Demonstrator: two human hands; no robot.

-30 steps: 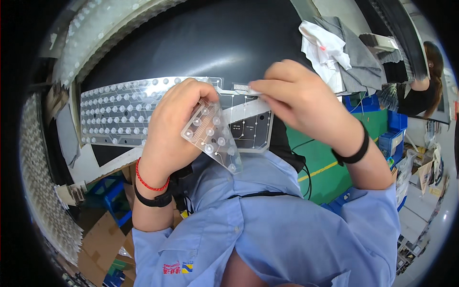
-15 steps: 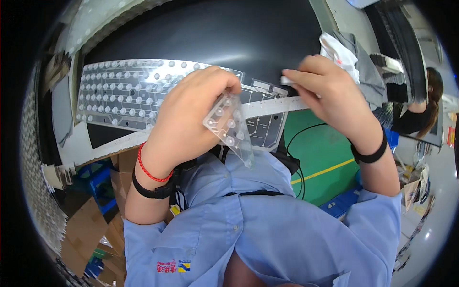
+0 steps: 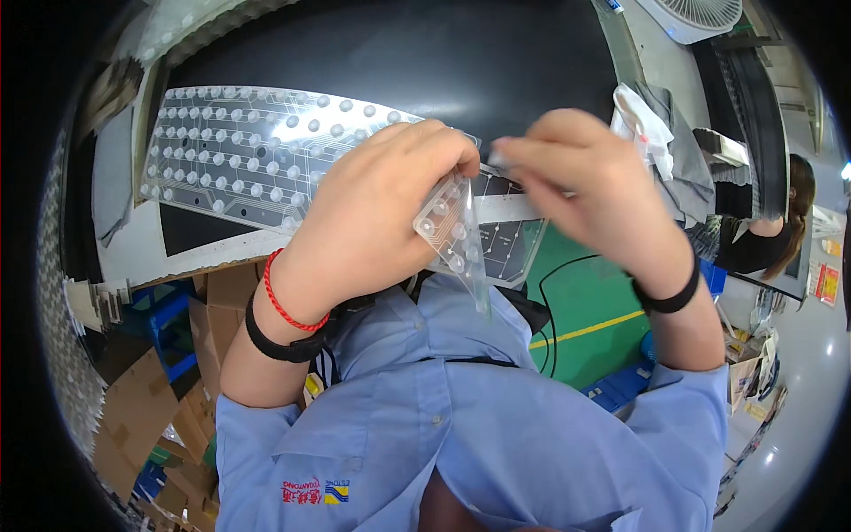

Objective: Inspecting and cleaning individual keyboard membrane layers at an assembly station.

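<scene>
A clear keyboard membrane sheet [image 3: 239, 151] with rows of whitish rubber domes lies along the bench's front edge. My left hand [image 3: 372, 213] is closed on its right part, which is folded back and hangs as a curled flap [image 3: 454, 235]. Below the flap, the bare circuit layer [image 3: 519, 239] with pale traces shows and sticks out past the edge. My right hand [image 3: 585, 177] is pinched just above that layer, with a small whitish piece [image 3: 498, 158] at its fingertips, blurred and too small to name. The left fingertips are partly hidden behind the hand.
A black work mat [image 3: 399, 53] covers the bench. On the right lie a white cloth [image 3: 640, 129] and a grey cloth [image 3: 691, 191]. A white fan [image 3: 696, 16] stands at the far right, and a person [image 3: 771, 226] sits beyond. Cardboard boxes [image 3: 133, 426] are at lower left.
My right hand has moved left, closer to my left hand, with the whitish piece. The left hand still grips the folded flap. The whole view has shifted slightly.
</scene>
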